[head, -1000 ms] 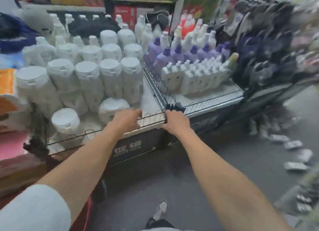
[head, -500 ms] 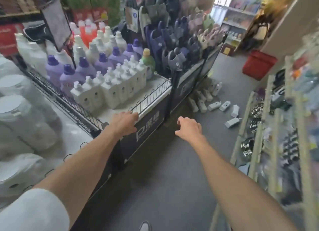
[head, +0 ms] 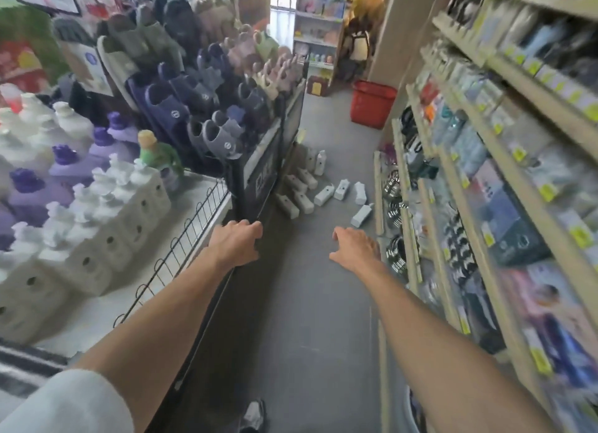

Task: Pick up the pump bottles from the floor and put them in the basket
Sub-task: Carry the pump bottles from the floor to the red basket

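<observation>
Fig.: white pump bottles (head: 323, 195) lie on floor by its left edge, red basket (head: 372, 104) beyond; right hand (head: 356, 248) grip wide, empty, left hand (head: 236, 241) curled over desk (head: 106, 306) corner (bottles prob. rigid, smooth, moderately heavy: grasp body, not pump).

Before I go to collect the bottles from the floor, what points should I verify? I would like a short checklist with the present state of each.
1. Right hand free: ok, it holds nothing.
2. Left hand free: not ok, it holds the display stand corner.
3. Pump bottles located: ok, on the floor beside the stand.
4. Bottles within reach: not ok, they are well ahead of both hands.
5. Basket located: ok, red, beyond the bottles.
6. Pumps undamaged: cannot tell, too blurred.
</observation>
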{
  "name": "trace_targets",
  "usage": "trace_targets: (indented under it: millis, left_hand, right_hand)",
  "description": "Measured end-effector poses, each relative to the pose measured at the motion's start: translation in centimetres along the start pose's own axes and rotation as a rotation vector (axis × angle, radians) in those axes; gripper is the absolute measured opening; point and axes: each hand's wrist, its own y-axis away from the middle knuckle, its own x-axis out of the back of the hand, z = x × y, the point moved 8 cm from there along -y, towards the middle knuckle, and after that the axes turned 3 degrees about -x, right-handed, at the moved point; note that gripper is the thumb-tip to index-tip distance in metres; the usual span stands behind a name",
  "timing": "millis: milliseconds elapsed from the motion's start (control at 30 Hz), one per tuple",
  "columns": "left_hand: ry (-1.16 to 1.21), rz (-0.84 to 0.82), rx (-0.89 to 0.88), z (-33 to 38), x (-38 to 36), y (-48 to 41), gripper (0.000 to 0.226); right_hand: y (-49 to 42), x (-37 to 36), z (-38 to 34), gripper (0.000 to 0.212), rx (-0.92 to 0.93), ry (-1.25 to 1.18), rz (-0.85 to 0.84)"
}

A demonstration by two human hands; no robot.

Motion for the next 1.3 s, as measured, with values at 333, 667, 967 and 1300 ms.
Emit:
trace_targets:
  millis: [333,667,967,1300]
  left_hand:
    - [-0.038,-0.021,-0.074,-1.0,2.3,-15.6,0.049]
    - [-0.04,-0.065,-0.139,3.2,2.9,-28.0,0.047]
    - [-0.021,-0.074,-0.088,4.6,4.3,-37.7,0.044]
    - [0.004,-0.052,-0.092,4.0,6.6,-48.0,0.048]
  right_hand:
    - [-11.7,3.5,4.4,0.037,-0.152,-0.063,0.062]
    - [-21.8,4.7,9.8,0.039,-0.189,-0.052,0.063]
    - [-31.7,6.7,14.9,0.038,-0.161,-0.034,0.049]
    - [-42.3,7.7,14.9,0.042,-0.109,0.006,0.011]
